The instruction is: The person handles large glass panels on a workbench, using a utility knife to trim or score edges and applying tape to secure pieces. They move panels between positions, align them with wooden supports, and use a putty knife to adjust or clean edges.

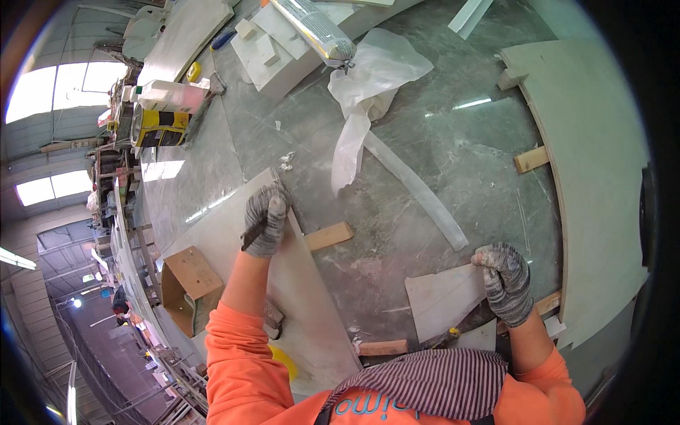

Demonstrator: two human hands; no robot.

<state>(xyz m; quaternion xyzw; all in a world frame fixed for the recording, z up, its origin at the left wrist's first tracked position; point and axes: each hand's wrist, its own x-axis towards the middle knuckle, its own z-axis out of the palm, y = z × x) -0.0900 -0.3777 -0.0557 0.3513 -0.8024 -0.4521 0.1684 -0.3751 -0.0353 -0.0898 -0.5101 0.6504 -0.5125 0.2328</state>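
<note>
My left hand (267, 218), gloved, is at about 10 o'clock from frame centre, fingers curled shut around a thin dark tool (253, 234) and pressing on the top end of a long pale slab (297, 283) that runs from there down to 6 o'clock. Can't tell what the tool is. My right hand (507, 282), also gloved, is at 4 o'clock, fingers bent over the upper right corner of a small pale offcut (443, 301), pinching its edge. Both pieces lie on the grey marble table (425, 142). A wood block (329, 235) sticks out from under the slab just beside the left hand, at its 3 o'clock. Clear plastic wrap (375, 85) trails from 12 o'clock down toward the right hand. Cardboard box (188, 287) sits at 8 o'clock, off the table edge. Big pale panel (595, 177) along 3 o'clock, on wood spacers.
</note>
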